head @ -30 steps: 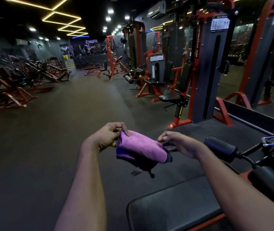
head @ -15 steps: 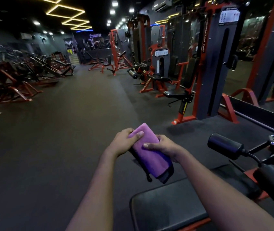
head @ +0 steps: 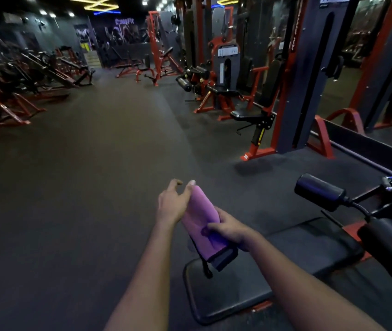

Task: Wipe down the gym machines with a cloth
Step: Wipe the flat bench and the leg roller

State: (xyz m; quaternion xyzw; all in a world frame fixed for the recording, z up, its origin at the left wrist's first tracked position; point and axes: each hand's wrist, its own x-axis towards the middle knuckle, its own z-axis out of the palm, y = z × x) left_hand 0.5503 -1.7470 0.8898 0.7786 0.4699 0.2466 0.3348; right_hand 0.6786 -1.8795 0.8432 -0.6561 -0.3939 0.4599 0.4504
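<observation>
The folded microfibre cloth [head: 198, 216] is purple with a dark underside. Below it, the padded bench [head: 249, 278] is black. Beyond it, the steel machine frames [head: 257, 130] are red.

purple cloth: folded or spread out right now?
Folded. The purple cloth is a compact, thick oblong with stacked layers showing at its lower end, gripped by the right hand; the left hand touches its top.

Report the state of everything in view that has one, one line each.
purple cloth: folded, held up in the hands, wiping nothing yet.
right hand: grips the cloth's lower half, thumb across it.
left hand: fingers loose, against the cloth's upper end.
black bench pad: no hand on it.
ceiling spotlights: on.
</observation>
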